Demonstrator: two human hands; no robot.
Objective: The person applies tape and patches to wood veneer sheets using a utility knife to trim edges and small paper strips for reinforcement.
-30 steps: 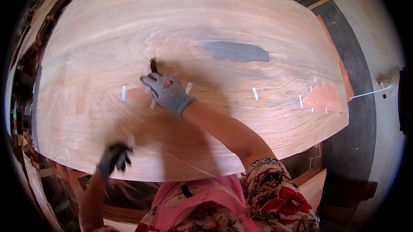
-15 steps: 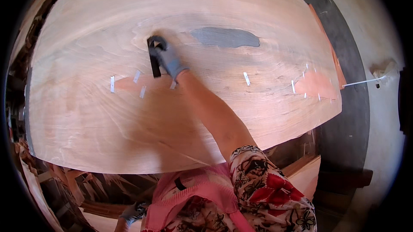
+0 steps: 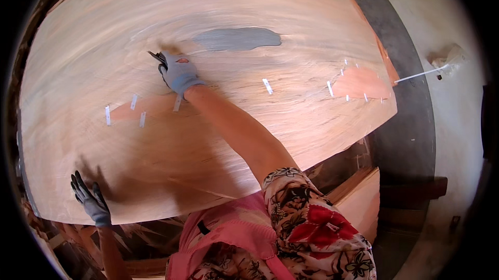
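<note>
A large pale wood veneer sheet spreads beneath both hands. My right hand, in a grey glove with dark fingers, is closed around a flat black tool just left of a long grey gap in the sheet. The tool's end sticks out past the fingers; its exact kind I cannot make out. Over the sheet's near left edge, my left hand, gloved the same way, is open with its fingers spread. A reddish veneer patch with strips of white tape lies between the hands.
Another reddish patch with small white tapes sits at the sheet's right end. A dark table edge shows beyond it, beside a pale floor. Veneer pieces are stacked near right. A thin white rod extends past the right edge.
My left hand has risen from below the near edge to over the sheet's near left part. The black tool has turned in my right hand. The whole view has shifted.
</note>
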